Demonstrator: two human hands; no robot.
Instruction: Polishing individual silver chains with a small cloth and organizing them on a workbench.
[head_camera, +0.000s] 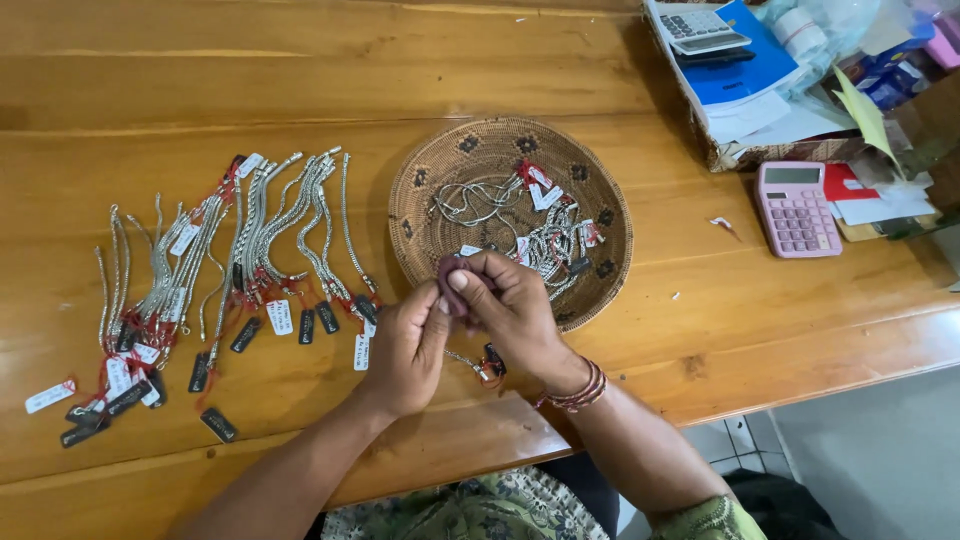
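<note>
My right hand pinches a small maroon cloth between thumb and fingers, just over the near rim of a round woven basket. My left hand is closed beside it, holding a thin silver chain that hangs down to a red string and dark tag. Inside the basket lie several silver chains with white tags. On the wooden table to the left, several tagged silver chains lie spread in rows.
A pink calculator lies right of the basket. At the back right stands a box holding a blue book, a grey calculator, papers and tape. The table's near edge runs under my forearms; tiled floor shows at lower right.
</note>
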